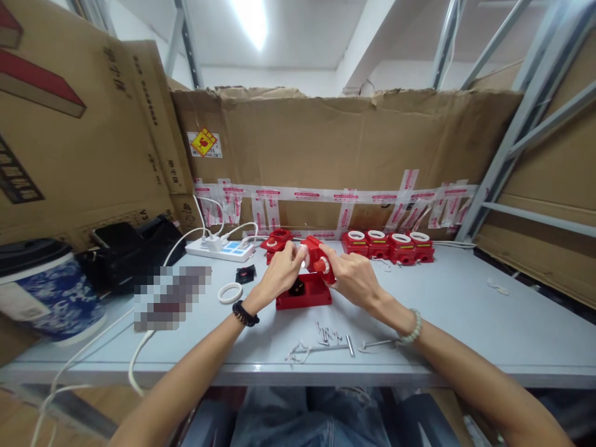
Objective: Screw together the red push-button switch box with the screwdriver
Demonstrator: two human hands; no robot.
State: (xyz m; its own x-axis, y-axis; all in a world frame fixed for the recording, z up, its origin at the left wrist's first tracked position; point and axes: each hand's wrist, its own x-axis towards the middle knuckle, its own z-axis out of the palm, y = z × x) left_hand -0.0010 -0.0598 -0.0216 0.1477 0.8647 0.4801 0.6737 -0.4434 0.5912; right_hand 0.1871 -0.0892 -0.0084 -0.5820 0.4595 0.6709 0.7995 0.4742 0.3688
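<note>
A red plastic housing (313, 246) with white round fittings is raised just above the table between my hands. My right hand (356, 273) is closed around its right side. My left hand (282, 268) is closed in a pinch at a small white round part (305, 256) on the housing's left side; the fingers partly hide it. Directly below, a shallow red box (302, 302) lies open side up with a black piece (297, 287) in it. To the left are a white ring (230, 293) and a small black packet (245, 274).
Several screws (325, 335) and a T-handled metal tool (347, 346) lie near the front edge. Several red housings with white rings (401, 239) stand at the back right. A power strip (222, 248), another red part (277, 239) and a large cup (51, 292) are leftward.
</note>
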